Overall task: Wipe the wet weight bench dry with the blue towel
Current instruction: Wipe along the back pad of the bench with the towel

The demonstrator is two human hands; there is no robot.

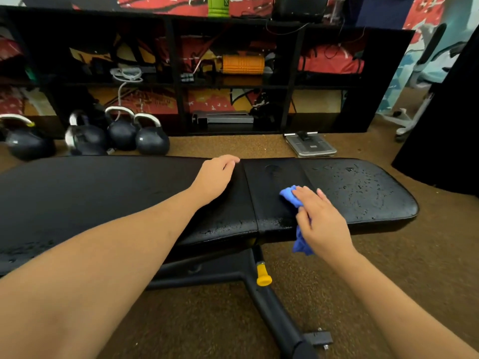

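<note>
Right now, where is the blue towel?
In the head view the blue towel sits right of centre on the weight bench, under the right hand, just right of the pad seam; its tail hangs over the near edge.

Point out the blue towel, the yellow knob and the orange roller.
blue towel [290,197]: head view, bunched upper end.
yellow knob [263,278]: head view, flared head.
orange roller [243,64]: head view, middle of ridged side.
</note>
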